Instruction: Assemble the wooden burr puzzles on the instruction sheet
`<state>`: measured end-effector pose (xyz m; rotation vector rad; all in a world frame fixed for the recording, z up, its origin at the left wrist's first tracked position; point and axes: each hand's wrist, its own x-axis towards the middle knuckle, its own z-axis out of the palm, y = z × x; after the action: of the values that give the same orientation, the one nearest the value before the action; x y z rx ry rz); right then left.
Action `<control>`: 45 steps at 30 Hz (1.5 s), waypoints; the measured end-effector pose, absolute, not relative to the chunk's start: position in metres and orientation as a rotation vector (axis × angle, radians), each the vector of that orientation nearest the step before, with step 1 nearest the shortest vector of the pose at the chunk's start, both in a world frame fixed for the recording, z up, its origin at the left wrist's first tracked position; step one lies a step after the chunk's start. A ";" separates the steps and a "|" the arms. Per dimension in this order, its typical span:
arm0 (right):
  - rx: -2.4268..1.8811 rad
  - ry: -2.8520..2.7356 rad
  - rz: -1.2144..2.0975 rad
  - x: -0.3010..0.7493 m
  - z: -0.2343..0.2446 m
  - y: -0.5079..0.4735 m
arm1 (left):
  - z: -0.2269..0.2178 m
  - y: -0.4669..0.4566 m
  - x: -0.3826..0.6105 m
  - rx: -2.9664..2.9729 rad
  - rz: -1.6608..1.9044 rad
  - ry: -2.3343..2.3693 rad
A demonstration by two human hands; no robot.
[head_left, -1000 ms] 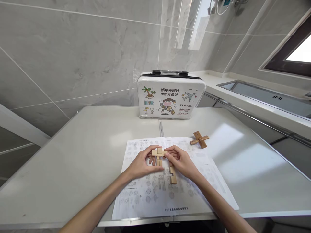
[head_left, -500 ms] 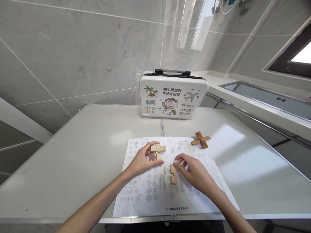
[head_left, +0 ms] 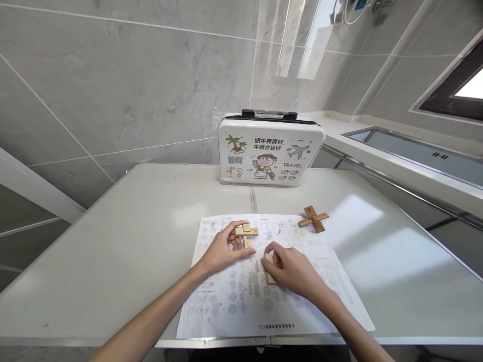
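Observation:
Between the thumb and fingers of my left hand (head_left: 223,250) is a cross-shaped wooden puzzle assembly (head_left: 247,232), made of interlocked pale bars, held just above the printed sheet (head_left: 211,322). My right hand (head_left: 292,265) has its thumb and fingers closed around the upper part of a notched wooden puzzle piece (head_left: 270,277), which lies on the sheet. The fingers cover its notch. Farther back, to the right, rests a darker wooden cross-shaped puzzle (head_left: 314,219) with a mark on one face, touched by neither hand.
A white cartoon-printed case (head_left: 269,151) with a black handle stands at the back of the pale folding table (head_left: 113,241), against the tiled wall. A counter with a sunken dark panel (head_left: 418,151) runs along the right side.
My right hand has moved left and its fingers have closed on the notched wooden piece. My left hand keeps hold of the cross-shaped assembly in nearly the same spot.

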<state>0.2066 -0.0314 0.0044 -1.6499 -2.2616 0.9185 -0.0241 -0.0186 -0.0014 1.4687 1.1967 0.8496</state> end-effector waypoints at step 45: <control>-1.097 -1.778 0.904 0.190 -0.027 0.012 | 0.000 -0.018 -0.015 1.493 1.017 1.376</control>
<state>0.1899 0.0122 -0.0269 -1.0968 -1.7785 0.9045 -0.0147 -0.0182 0.0003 1.4934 1.3755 1.0167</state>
